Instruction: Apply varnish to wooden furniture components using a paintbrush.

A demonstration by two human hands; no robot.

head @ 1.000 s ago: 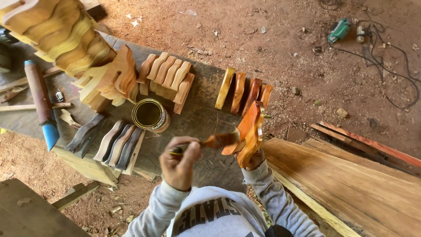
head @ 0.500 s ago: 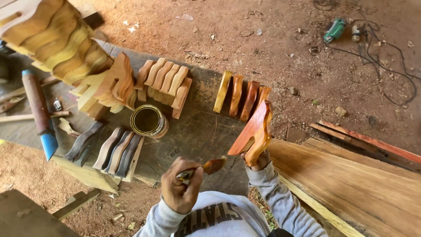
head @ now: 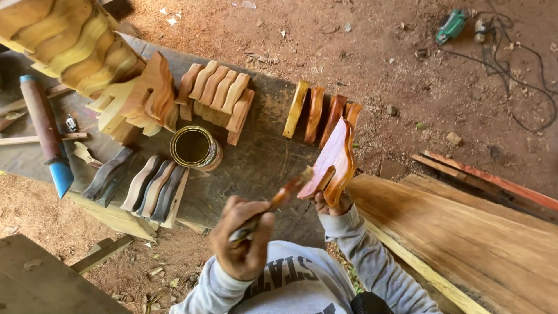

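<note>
My left hand [head: 244, 244] grips a paintbrush [head: 285, 195] whose bristles touch the lower edge of a curved, glossy reddish wooden piece [head: 334, 157]. My right hand [head: 332, 204] holds that piece from below, tilted upright over the dark work board [head: 261, 163]. An open tin of finish [head: 193, 147] stands on the board to the left of the brush. Behind the held piece, several glossy wavy pieces [head: 319, 113] stand on edge in a row.
Several pale wavy pieces [head: 218, 96] and a tall stack of them [head: 58, 40] fill the upper left. Grey pieces [head: 154, 189] lie near the tin. A blue-tipped tool [head: 46, 131] lies at the left. Long planks [head: 465, 232] lie right. A green power tool [head: 450, 26] sits on the dirt.
My right hand has turned the wooden piece and lifted it more upright. My left hand pulled back toward me, then brought the brush up against the piece's lower edge.
</note>
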